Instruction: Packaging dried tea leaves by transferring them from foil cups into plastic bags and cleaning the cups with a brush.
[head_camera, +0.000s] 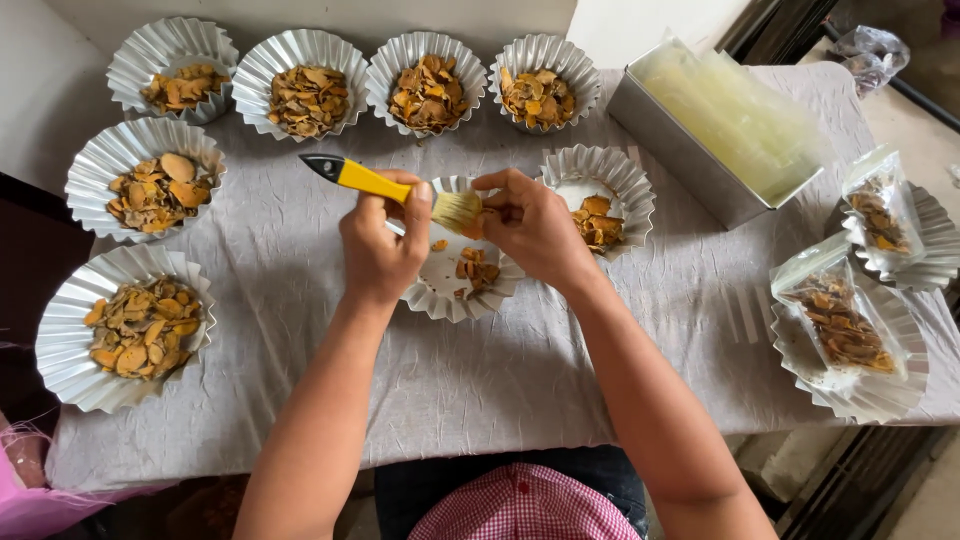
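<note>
My left hand (380, 245) grips a brush (375, 182) with a yellow handle and a black tip, its pale bristles pointing right. My right hand (530, 228) pinches a small orange-brown dried slice against the bristles. Both hands hover over a fluted silver foil tray (440, 295) that holds only a few dried slices (478, 270). Just behind my right hand sits another foil tray (600, 172), partly filled with slices.
Several foil trays of dried slices line the back and left of the cloth-covered table (500, 380). A metal box (690, 160) of clear bags stands at the back right. Two filled clear pouches (840, 320) lie on foil trays at the right edge.
</note>
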